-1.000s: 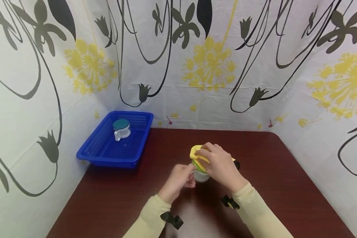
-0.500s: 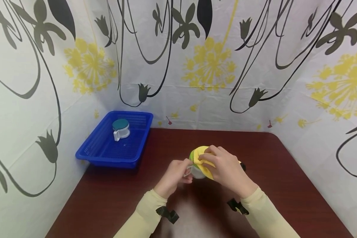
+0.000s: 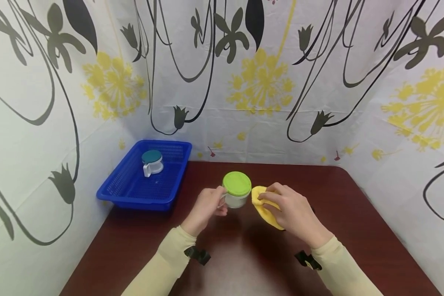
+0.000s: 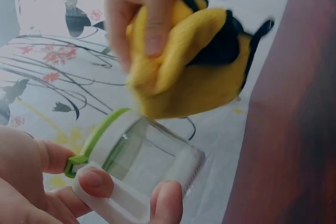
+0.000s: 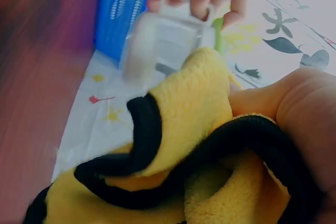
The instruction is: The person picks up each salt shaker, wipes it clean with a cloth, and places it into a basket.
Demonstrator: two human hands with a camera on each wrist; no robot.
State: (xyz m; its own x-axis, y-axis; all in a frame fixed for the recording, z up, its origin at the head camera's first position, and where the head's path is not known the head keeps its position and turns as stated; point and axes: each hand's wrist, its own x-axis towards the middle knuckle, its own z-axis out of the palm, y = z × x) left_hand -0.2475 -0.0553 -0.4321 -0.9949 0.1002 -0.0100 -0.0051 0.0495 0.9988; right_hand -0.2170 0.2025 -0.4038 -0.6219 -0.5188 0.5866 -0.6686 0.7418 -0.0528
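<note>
A person in pale yellow sleeves worked at a dark red-brown table (image 3: 348, 213) set against a curtain printed with yellow flowers and dark vines. The left hand (image 3: 204, 207) gripped the white handle of a small clear jar with a lime-green lid (image 3: 237, 188); in the left wrist view the thumb and fingers curled round that handle, with the jar tipped on its side from that camera's angle. The jar sat over the middle of the table, between the two hands.

Just to the right of the jar, the right hand (image 3: 294, 211) clutched a bunched yellow cloth with black edging (image 3: 263, 209), fingers curled over it. The cloth lay close beside the jar; whether they touched could not be told.

At the back left of the table stood a blue plastic basket (image 3: 133, 193), well apart from the hands. Inside it rested a second small clear jar with a teal lid (image 3: 152, 160) and a white handle.
</note>
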